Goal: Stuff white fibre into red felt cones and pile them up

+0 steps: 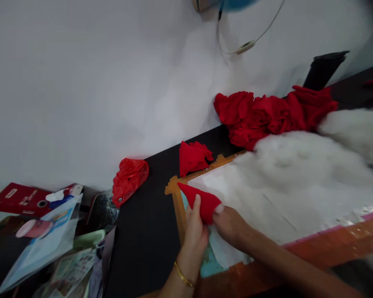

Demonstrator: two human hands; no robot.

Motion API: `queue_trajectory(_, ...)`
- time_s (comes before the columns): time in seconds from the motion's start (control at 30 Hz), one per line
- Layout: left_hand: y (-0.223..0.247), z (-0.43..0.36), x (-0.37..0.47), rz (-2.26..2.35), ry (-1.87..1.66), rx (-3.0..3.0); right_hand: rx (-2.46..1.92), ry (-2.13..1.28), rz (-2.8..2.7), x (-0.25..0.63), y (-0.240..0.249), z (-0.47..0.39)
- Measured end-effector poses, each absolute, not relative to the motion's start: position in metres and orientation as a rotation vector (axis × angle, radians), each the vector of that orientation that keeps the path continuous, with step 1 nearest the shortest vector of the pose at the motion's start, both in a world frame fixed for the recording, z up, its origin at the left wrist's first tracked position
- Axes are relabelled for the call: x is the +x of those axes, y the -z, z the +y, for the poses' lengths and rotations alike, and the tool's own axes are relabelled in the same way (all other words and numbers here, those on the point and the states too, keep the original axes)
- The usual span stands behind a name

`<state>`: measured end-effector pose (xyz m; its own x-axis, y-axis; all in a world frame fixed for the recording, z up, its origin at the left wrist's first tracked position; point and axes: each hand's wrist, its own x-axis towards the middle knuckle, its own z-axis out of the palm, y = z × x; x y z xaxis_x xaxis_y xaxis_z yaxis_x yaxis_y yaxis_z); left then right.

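Observation:
My left hand (196, 231), with a gold bangle at the wrist, is wrapped round a red fabric cone (202, 203). The cone's pointed tip faces up and left, and the thumb lies across its side. At the wide end, my right hand (231, 227) is closed with a small white tuft of fibre stuffing showing at its fingers; the fingertips are partly hidden. To the right of both hands lies a big fluffy heap of white fibre stuffing (311, 165). Just beyond the cone rests a small stack of red fabric pieces (192, 158).
A large pile of red cloth (267, 114) lies against the wall behind the stuffing. Brown tape (178, 207) edges the work surface. A crumpled red plastic bag (129, 180) sits on the black table (143, 244). Packets and a red box (23, 199) crowd the left.

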<state>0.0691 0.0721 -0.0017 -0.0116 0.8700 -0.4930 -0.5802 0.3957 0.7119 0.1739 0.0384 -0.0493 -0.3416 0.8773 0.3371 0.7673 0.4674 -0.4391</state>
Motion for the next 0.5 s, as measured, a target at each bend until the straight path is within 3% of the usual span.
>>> queue_trajectory(0.2,-0.008,0.092,0.053,1.043,-1.071,0.093,-1.189,0.071,-2.118,0.191,0.037,0.02)
queue_trajectory(0.37,-0.008,0.079,0.059,1.001,-1.067,0.154,-1.204,0.082,-2.136,0.185,0.043,0.034)
queue_trajectory(0.5,-0.003,0.076,0.058,1.075,-1.069,0.234,-1.228,-0.097,-2.107,0.184,0.042,0.034)
